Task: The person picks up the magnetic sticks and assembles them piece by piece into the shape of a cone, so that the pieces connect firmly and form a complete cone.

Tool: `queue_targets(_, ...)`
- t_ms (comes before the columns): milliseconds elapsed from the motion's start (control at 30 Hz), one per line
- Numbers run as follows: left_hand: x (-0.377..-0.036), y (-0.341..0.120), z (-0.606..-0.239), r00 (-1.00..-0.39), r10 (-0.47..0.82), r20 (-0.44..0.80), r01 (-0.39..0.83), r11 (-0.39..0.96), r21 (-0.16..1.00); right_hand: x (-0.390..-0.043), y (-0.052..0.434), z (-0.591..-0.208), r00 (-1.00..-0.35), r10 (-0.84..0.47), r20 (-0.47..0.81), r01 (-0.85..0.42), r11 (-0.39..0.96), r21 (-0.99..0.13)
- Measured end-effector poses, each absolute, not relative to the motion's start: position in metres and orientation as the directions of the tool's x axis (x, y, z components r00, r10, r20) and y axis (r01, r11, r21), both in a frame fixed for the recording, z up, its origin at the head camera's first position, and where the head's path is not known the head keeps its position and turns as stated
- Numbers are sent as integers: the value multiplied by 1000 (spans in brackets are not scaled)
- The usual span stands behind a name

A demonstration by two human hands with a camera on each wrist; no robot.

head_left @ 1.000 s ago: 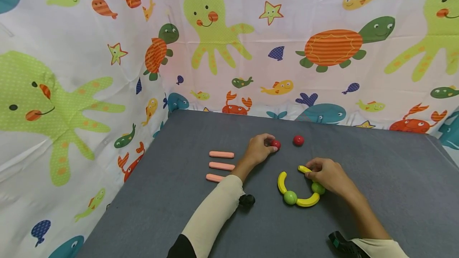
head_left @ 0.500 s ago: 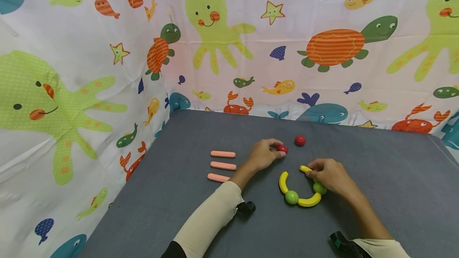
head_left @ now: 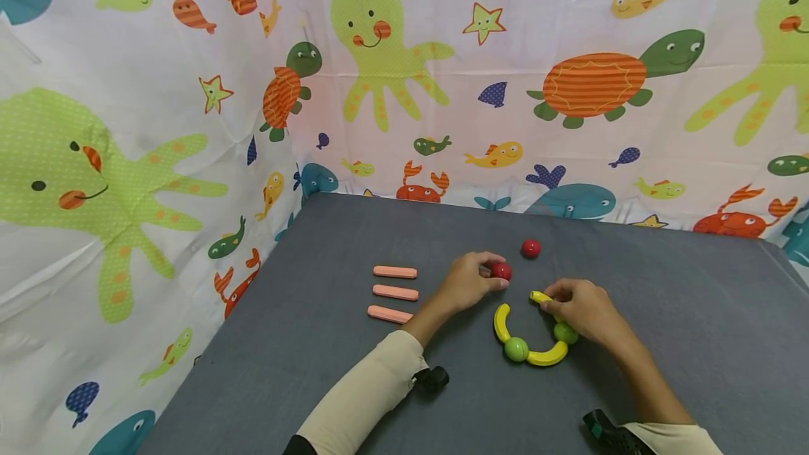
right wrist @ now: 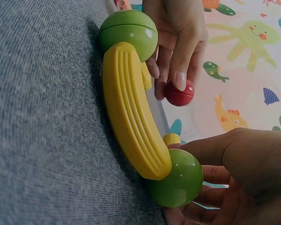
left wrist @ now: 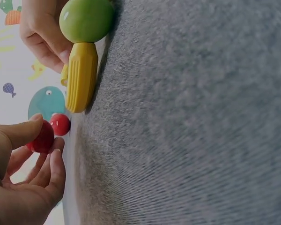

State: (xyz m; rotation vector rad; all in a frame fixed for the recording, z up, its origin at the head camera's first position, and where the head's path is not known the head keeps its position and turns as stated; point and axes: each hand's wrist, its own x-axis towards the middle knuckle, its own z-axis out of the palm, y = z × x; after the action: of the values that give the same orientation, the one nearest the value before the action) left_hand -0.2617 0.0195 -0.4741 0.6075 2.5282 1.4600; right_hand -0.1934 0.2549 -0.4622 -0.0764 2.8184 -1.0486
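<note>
My left hand [head_left: 490, 275] pinches a small red ball [head_left: 502, 271] between thumb and fingers, just above the open top of a U-shaped chain on the grey table [head_left: 354, 244]. The left wrist view shows this red ball [left wrist: 43, 138] held at the fingertips. The chain is made of yellow curved pieces [head_left: 501, 321] and two green balls [head_left: 516, 349]. My right hand [head_left: 548, 298] grips the chain's upper right yellow piece [head_left: 538, 296], next to the second green ball [head_left: 565, 333]. In the right wrist view the yellow piece [right wrist: 131, 112] links both green balls [right wrist: 178, 178].
A second red ball [head_left: 531, 248] lies loose farther back on the table. Three pink sticks [head_left: 395, 292] lie in a row to the left of my left hand. A sea-animal printed curtain [head_left: 404, 76] surrounds the table on the far and left sides.
My left hand has carried the red ball nearer and to the right, toward the gap at the top of the yellow chain. My right hand has stayed on the yellow piece.
</note>
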Motion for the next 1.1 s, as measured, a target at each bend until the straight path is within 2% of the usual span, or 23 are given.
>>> queue_targets(633, -251, 20, -482, -887, 461, 20, 249, 441, 862, -193, 253, -463, -993, -109, -54, -47, 755, -654)
queue_targets(1100, -246, 25, -483, -864, 503, 23, 281, 444, 851, -195, 253, -465, -991, -132, -35, -78, 756, -650)
